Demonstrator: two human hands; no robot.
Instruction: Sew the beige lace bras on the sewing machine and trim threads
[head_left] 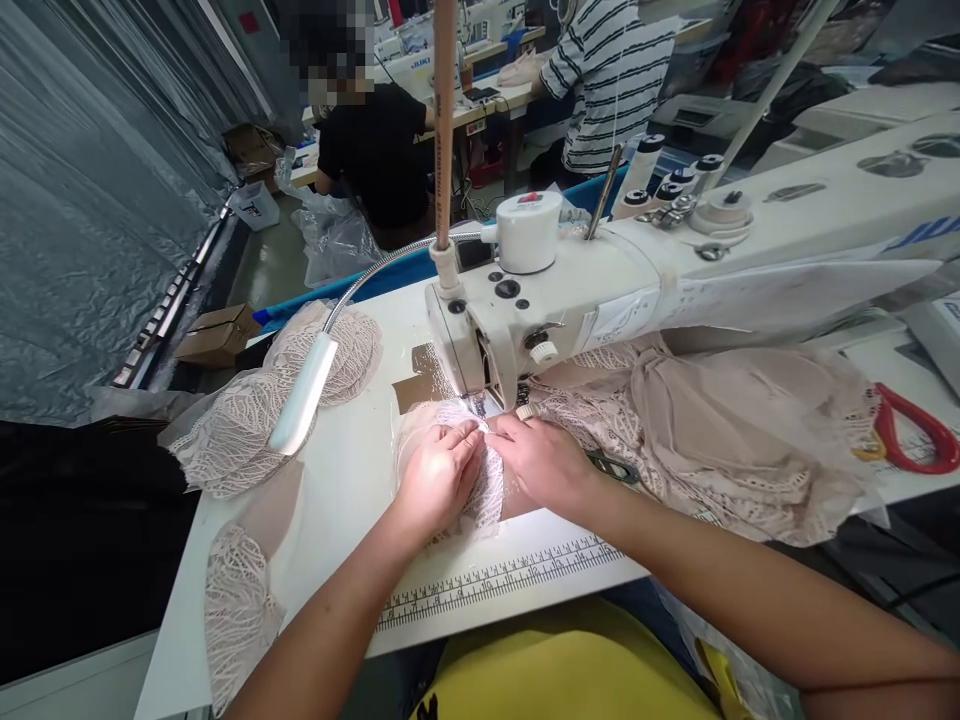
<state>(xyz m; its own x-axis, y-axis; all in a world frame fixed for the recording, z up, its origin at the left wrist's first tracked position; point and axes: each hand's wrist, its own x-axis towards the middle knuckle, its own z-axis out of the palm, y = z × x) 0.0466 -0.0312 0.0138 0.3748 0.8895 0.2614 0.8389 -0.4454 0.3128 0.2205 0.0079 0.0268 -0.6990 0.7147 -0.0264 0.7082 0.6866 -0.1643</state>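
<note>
A piece of pale pink lace fabric (486,500) lies under the needle end of a white sewing machine (465,345). My left hand (444,468) presses on the lace just left of the presser foot (478,402), fingers together. From the right, my right hand (541,458) pinches the fabric edge beside the foot, its fingertips almost meeting the left ones. What lies beneath both sets of fingertips is partly hidden. By the right wrist rests a dark green tool (613,466), perhaps thread snips, partly covered.
Lace cups (240,430) are piled at the left, with another lace piece (238,600) nearer me. A lamp (304,395) arches over the table. Heaped beige fabric (697,420) and red-handled scissors (911,430) lie right. A printed ruler (487,585) runs along the front edge. Two people sit beyond.
</note>
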